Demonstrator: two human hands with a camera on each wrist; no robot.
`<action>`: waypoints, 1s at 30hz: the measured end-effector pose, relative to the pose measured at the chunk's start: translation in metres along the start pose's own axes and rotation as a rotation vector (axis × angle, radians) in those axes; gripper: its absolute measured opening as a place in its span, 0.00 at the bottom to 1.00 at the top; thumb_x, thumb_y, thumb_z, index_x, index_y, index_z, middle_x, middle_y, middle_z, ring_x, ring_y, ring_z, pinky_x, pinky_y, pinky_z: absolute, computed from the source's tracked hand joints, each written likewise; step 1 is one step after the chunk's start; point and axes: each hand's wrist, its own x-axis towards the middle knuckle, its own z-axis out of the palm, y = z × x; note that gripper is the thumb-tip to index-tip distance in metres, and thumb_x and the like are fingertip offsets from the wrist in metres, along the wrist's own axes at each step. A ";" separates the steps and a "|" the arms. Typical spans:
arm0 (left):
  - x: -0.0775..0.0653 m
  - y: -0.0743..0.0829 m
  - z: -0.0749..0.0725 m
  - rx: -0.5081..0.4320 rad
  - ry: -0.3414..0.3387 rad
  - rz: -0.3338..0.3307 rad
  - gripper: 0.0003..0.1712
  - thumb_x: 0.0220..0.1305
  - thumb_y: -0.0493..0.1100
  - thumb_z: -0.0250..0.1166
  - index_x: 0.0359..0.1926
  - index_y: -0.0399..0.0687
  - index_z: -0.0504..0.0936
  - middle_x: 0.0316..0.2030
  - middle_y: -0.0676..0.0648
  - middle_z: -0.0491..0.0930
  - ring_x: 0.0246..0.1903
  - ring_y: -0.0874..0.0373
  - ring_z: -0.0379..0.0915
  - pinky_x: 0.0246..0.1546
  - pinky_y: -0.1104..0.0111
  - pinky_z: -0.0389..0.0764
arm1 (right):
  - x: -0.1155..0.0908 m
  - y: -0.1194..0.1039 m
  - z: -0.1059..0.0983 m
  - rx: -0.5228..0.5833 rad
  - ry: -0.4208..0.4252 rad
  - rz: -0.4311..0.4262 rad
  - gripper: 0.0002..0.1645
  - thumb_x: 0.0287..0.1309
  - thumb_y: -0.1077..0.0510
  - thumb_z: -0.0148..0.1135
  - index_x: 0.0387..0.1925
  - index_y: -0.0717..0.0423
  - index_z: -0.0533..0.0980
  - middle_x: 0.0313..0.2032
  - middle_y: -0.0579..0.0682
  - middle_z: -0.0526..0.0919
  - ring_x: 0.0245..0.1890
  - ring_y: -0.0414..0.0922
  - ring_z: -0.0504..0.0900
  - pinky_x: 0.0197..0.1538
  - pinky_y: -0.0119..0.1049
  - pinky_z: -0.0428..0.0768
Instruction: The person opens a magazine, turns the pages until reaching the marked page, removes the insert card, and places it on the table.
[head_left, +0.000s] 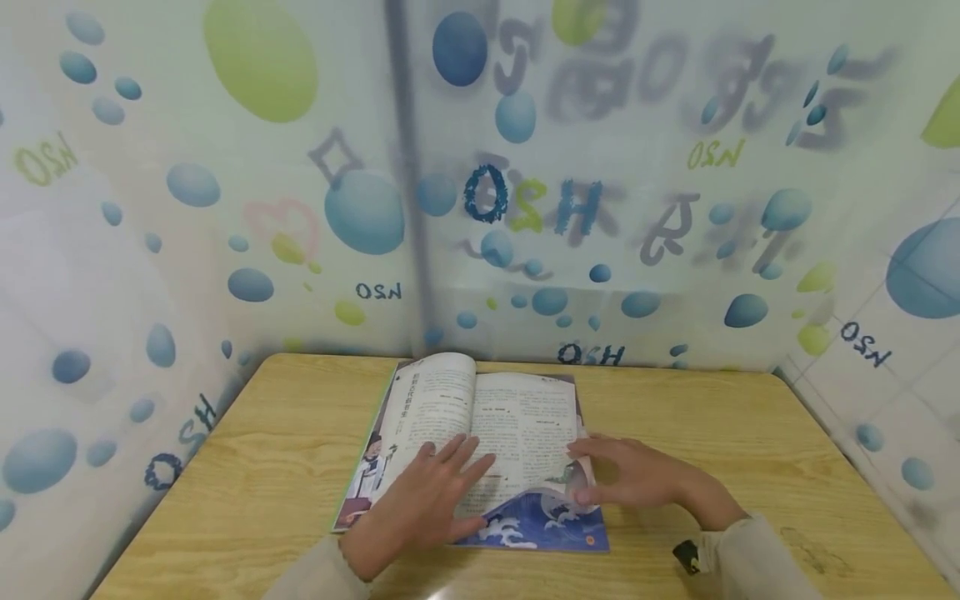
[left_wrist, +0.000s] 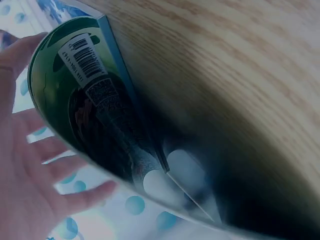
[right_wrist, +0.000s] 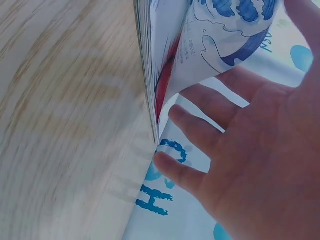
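An open magazine (head_left: pixel 525 417) with columns of print lies on the wooden table, its left pages bowed upward. My left hand (head_left: pixel 431 492) has its fingers spread over the lower middle of the spread. In the left wrist view, the fingers of that hand (left_wrist: pixel 45 170) are apart beside the curved green cover (left_wrist: pixel 55 80), which carries a barcode. At the right edge, my right hand (head_left: pixel 633 471) has a page (right_wrist: pixel 200 55) between thumb and fingers. The lower corner of this page is lifted, baring a blue page with white waves (head_left: pixel 532 525) beneath.
The wooden table (head_left: pixel 247 467) stands against pale walls (head_left: pixel 637 250) printed with blue and green drops and letters. Dark mirrored writing shows on the back wall. A small black patch (head_left: pixel 686 557) sits at the right sleeve cuff.
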 end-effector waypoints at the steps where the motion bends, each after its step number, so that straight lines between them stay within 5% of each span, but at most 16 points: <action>1: 0.000 0.000 0.000 -0.011 0.017 0.023 0.43 0.61 0.67 0.63 0.73 0.56 0.66 0.70 0.41 0.65 0.68 0.45 0.63 0.56 0.44 0.75 | -0.001 0.000 -0.001 0.022 0.003 0.014 0.42 0.64 0.34 0.57 0.70 0.54 0.68 0.70 0.59 0.66 0.71 0.65 0.58 0.66 0.70 0.58; 7: 0.003 0.002 -0.001 0.013 0.135 0.192 0.52 0.58 0.61 0.70 0.78 0.66 0.53 0.78 0.44 0.45 0.75 0.49 0.50 0.62 0.49 0.72 | -0.002 0.000 -0.001 0.122 0.026 0.061 0.34 0.76 0.39 0.38 0.72 0.54 0.66 0.71 0.60 0.65 0.72 0.65 0.58 0.67 0.68 0.57; 13: 0.004 0.005 0.000 0.072 0.183 0.241 0.49 0.60 0.60 0.69 0.77 0.71 0.54 0.79 0.47 0.37 0.77 0.50 0.41 0.66 0.49 0.66 | -0.003 -0.003 -0.003 0.138 0.052 0.077 0.35 0.76 0.39 0.34 0.74 0.52 0.62 0.73 0.60 0.61 0.73 0.65 0.56 0.69 0.67 0.54; 21: 0.004 0.003 0.001 0.198 0.201 0.271 0.39 0.62 0.56 0.66 0.73 0.67 0.65 0.78 0.51 0.48 0.77 0.50 0.39 0.70 0.41 0.52 | -0.001 -0.001 -0.004 0.118 0.106 0.127 0.42 0.74 0.36 0.41 0.78 0.51 0.49 0.77 0.58 0.52 0.75 0.63 0.50 0.69 0.68 0.52; 30: 0.004 0.002 0.001 0.344 0.192 0.296 0.25 0.61 0.56 0.63 0.60 0.64 0.81 0.75 0.50 0.58 0.76 0.48 0.43 0.69 0.36 0.45 | 0.003 0.002 0.004 0.013 0.064 0.066 0.54 0.61 0.33 0.60 0.77 0.56 0.53 0.75 0.59 0.56 0.74 0.61 0.55 0.70 0.63 0.56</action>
